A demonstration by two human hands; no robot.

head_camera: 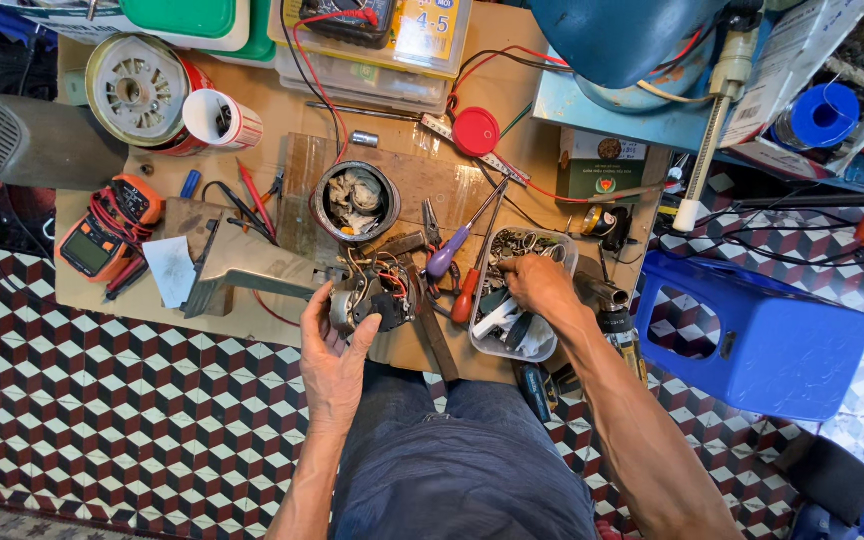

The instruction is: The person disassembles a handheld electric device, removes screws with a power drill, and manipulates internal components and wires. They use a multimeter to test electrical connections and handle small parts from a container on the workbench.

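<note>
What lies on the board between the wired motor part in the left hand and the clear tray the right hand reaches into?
In the head view, two screwdrivers, purple-handled and red-handled, lie between the motor part and the tray.

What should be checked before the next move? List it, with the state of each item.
1. Left hand has hold of the wired motor part: ok.
2. Right hand is inside the parts tray: ok.
3. Right hand has picked something: cannot tell, fingers hidden.
4. Screwdrivers lie between part and tray, within reach: ok.
5. Loose wires on the part are clear of the fingers: cannot tell.
</note>
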